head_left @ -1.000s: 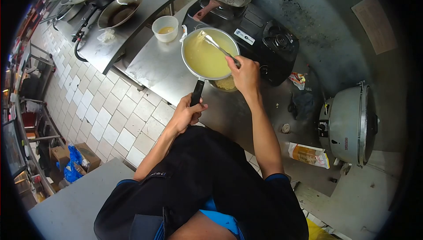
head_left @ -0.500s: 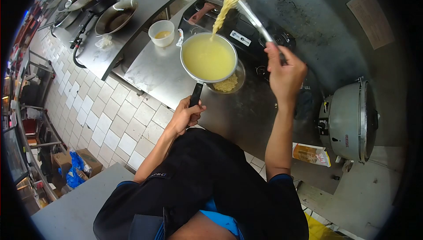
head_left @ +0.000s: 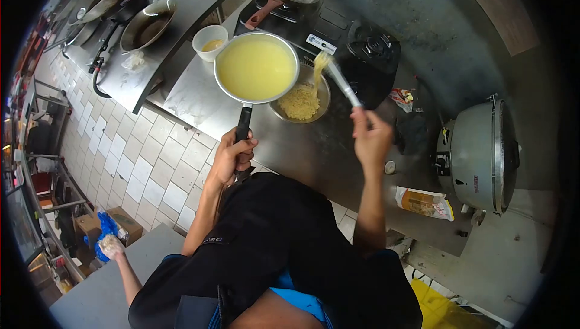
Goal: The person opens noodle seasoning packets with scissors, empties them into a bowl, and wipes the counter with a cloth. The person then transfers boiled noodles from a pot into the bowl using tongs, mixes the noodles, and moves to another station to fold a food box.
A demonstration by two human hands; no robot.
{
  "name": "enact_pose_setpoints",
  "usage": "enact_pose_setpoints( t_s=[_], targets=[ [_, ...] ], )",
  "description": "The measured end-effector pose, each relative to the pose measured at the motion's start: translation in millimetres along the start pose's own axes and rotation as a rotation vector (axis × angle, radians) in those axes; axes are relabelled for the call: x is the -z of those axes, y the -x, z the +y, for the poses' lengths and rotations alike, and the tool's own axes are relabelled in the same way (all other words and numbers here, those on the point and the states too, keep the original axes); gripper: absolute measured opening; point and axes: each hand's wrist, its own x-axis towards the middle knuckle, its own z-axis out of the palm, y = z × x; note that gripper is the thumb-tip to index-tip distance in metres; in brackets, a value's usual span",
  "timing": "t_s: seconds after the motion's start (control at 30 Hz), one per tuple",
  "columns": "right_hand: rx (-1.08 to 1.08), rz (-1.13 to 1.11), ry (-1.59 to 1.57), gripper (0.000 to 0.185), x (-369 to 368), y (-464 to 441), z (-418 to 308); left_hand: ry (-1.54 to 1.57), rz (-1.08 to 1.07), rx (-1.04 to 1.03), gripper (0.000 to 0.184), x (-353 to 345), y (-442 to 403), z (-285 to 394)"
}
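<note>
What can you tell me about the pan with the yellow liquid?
The pan is round, with a silvery, metallic-looking rim and a black handle pointing toward the person. Cloudy yellow liquid covers its bottom from view. It sits roughly level, beside the noodle bowl, its handle in the left grip.

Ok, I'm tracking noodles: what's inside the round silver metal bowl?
Pale yellow noodles lie inside the round silver metal bowl, with more dangling from the silver metal utensil. They hide the bottom beneath them; the black-handled metal pot blocks part of its left side.
</note>
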Motion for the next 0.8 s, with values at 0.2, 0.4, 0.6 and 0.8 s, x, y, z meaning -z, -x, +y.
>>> enact_pose_setpoints(
  t_s=[0.2, 0.4, 0.6, 0.8],
  targets=[
    [0.046, -0.081, 0.131, 0.037, -68, 44, 58, -0.067, 0.024, -0.036, 0.018, -2, 11, 15],
    [-0.096, -0.103, 0.193, 0.037, -61, 47, 42, -0.103, -0.029, -0.019, 0.020, -26, 10, 26],
    [-0.039, -0.161, 0.172, 0.038, -81, 61, 68, -0.155, -0.197, 0.061, 0.017, -69, -40, 38],
    [-0.002, -0.161, 0.101, 0.041, -73, 54, 75, -0.198, -0.372, 0.128, 0.012, -135, -133, 29]
  ],
)
